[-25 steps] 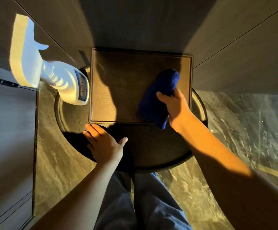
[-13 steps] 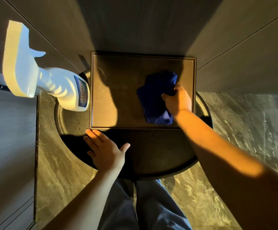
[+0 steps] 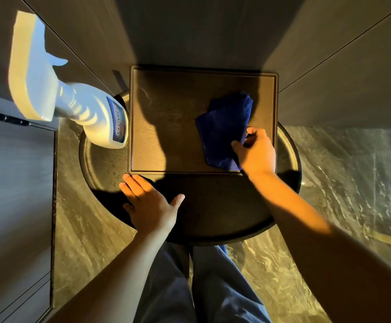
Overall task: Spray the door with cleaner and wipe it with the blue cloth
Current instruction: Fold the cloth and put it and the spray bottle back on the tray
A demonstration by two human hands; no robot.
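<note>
A dark wooden door panel [image 3: 166, 127] lies flat on a round dark table [image 3: 213, 217]. The blue cloth [image 3: 222, 129] rests folded on the panel's right half. My right hand [image 3: 256, 152] pinches the cloth's near right corner with its fingertips. My left hand [image 3: 150, 203] lies flat with spread fingers on the table, just below the panel's near left corner. The white spray bottle of cleaner [image 3: 96, 120] stands on the table's left edge beside the panel, nobody touching it.
Grey wall panels [image 3: 341, 66] rise behind the table. A grey cabinet [image 3: 15, 194] stands at the left. Marbled floor [image 3: 341, 183] surrounds the table, and my legs in blue trousers [image 3: 201, 287] are below it.
My right hand has slid the cloth back toward the panel's near right side and shifted to a fingertip pinch at its corner. My left hand has stayed on the table.
</note>
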